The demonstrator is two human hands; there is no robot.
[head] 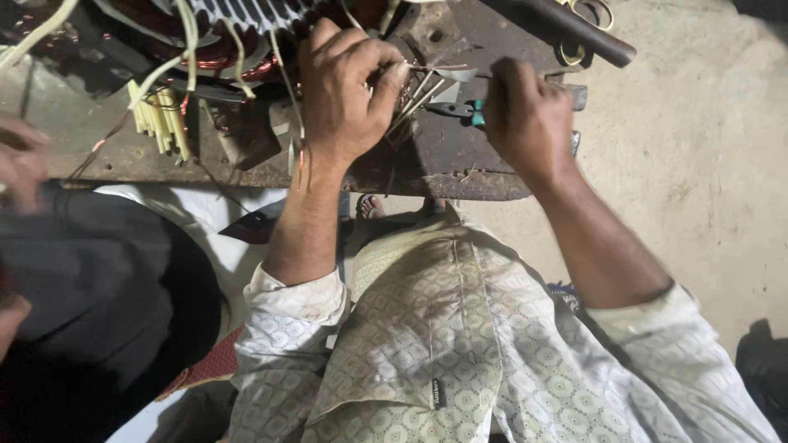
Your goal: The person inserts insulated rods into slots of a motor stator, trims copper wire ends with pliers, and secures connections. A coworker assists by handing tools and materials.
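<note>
My left hand (343, 90) pinches a bundle of thin wire ends (420, 92) beside a motor stator with copper windings (215, 56) and a ribbed metal core (246, 11). My right hand (525, 115) grips a pair of pliers with teal handles (460, 108), its jaws pointing left at the wire ends. Both hands work over a dark, worn metal bench (410, 156). Cream sleeving tubes (161, 119) stick out from the windings at the left.
Another person's hand (20, 164) and dark clothing (90, 287) are at the left. A dark bar (574, 31) and scissors with yellow handles (587, 16) lie at the bench's far right. Concrete floor (706, 148) spreads to the right.
</note>
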